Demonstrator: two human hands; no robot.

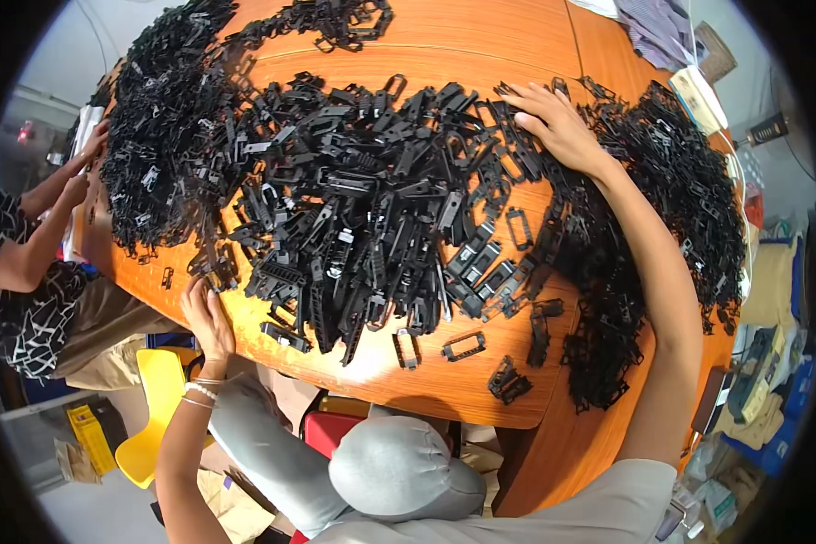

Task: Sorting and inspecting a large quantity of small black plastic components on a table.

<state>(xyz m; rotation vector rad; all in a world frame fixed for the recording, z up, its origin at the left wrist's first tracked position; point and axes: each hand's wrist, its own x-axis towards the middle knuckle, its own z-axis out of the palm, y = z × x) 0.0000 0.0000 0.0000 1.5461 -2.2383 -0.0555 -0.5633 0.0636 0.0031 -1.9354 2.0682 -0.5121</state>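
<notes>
A broad heap of black plastic parts (363, 181), many of them long clip-like or frame-shaped pieces, covers the middle of the wooden table (372, 385). My right hand (560, 127) reaches to the heap's far right side. Its fingers stretch over the parts there, palm down, and I see nothing gripped. By the near left table edge rests my left hand (208, 319), fingers extended, just below a small cluster of black pieces (214, 267). A loose rectangular black frame (463, 346) and a darker clustered piece (508, 381) lie near the front edge.
Dense piles of black parts rise at the left (159, 136) and right (689, 218). A co-worker's hands (86, 159) are beside the left pile. A white power strip (698, 98) with a cable sits at the far right. A yellow chair (150, 417) stands below left.
</notes>
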